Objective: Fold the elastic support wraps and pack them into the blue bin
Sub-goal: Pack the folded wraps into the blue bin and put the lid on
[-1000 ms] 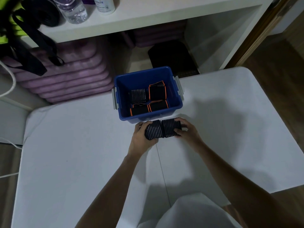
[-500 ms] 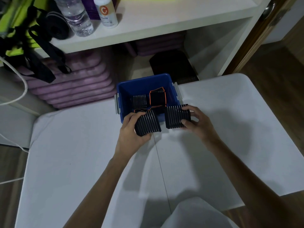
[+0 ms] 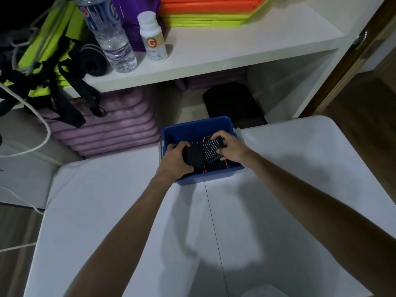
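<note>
A white bench (image 3: 107, 211) is set before a white shelf unit (image 3: 235, 50); at its twelve o'clock edge a deep blue plastic bin (image 3: 192, 129) is placed. Inside the bin's mouth, a folded black ribbed elastic wrap (image 3: 194, 156) is gripped by the curled fingers of the left hand (image 3: 174, 160), and a striped black wrap (image 3: 211, 150) by the right hand (image 3: 230, 147). The packing step appears to be in hand; next, both wraps would need lowering and release. Orange-trimmed folded wraps (image 3: 216, 166) are seen beneath, at six o'clock in the bin.
</note>
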